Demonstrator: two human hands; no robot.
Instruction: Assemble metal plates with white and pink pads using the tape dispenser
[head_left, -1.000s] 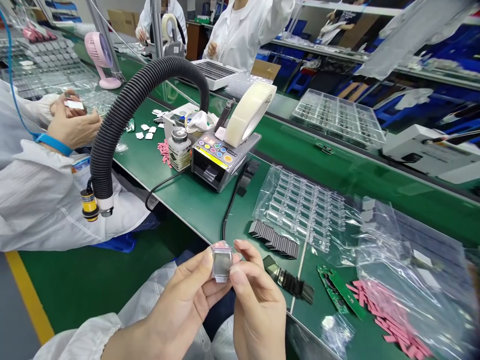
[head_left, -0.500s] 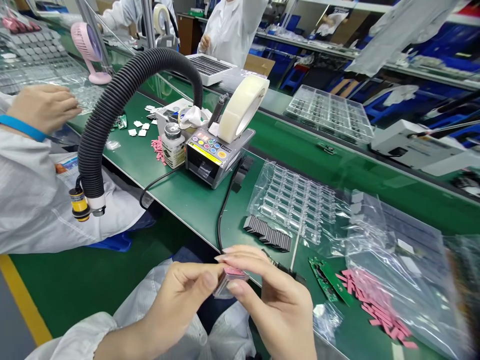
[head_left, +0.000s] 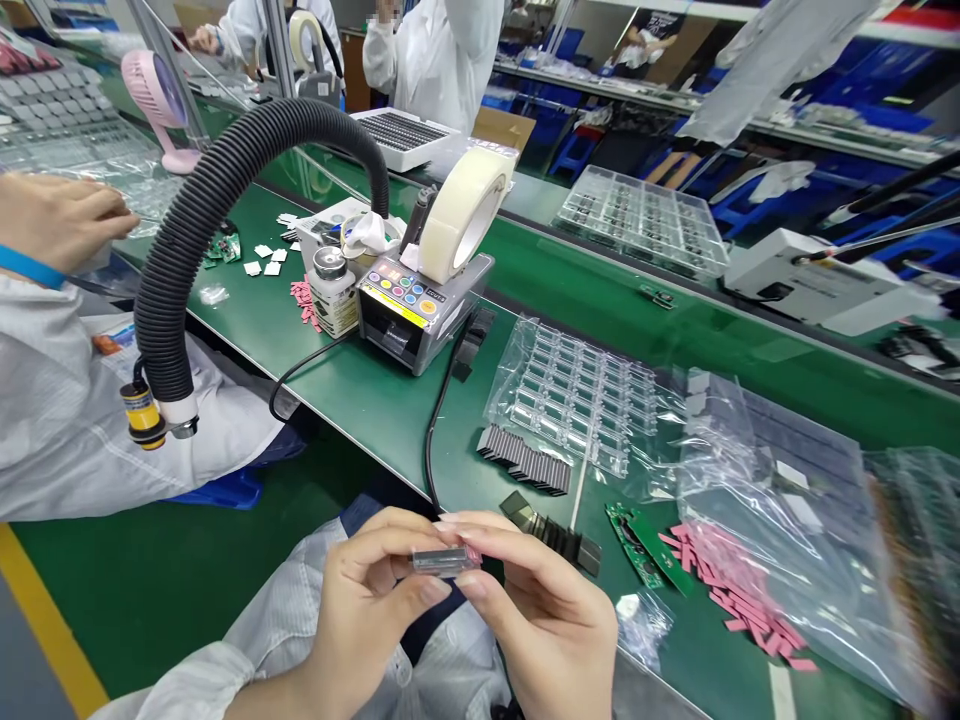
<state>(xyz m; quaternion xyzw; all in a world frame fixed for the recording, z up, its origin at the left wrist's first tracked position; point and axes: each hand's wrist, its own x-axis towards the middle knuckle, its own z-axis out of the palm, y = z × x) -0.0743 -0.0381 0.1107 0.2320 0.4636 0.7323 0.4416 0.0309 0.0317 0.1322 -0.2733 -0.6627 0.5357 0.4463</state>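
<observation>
My left hand (head_left: 375,600) and my right hand (head_left: 536,600) pinch a small clear plastic part (head_left: 441,560) between them above my lap. It has a dark grey face and a bit of pink at its right end, partly hidden by my fingertips. Close beyond my right hand lie a row of dark flat pieces (head_left: 555,530) and a stack of grey-black strips (head_left: 523,460). Green circuit boards (head_left: 646,550) and loose pink strips (head_left: 750,605) are to the right on the green bench (head_left: 375,410). A bagged sheet of clear plastic parts (head_left: 581,385) lies farther back.
A tape dispenser (head_left: 420,310) with a large roll stands mid-bench beside a white bottle (head_left: 332,295). A black flexible hose (head_left: 169,270) arches over the bench at left. A co-worker's hand (head_left: 60,220) is at far left. Plastic bags (head_left: 810,540) spread at right.
The plastic part has been turned, so its dark long face now shows and the pink sits at its right end. Both hands still hold it. The view has shifted slightly.
</observation>
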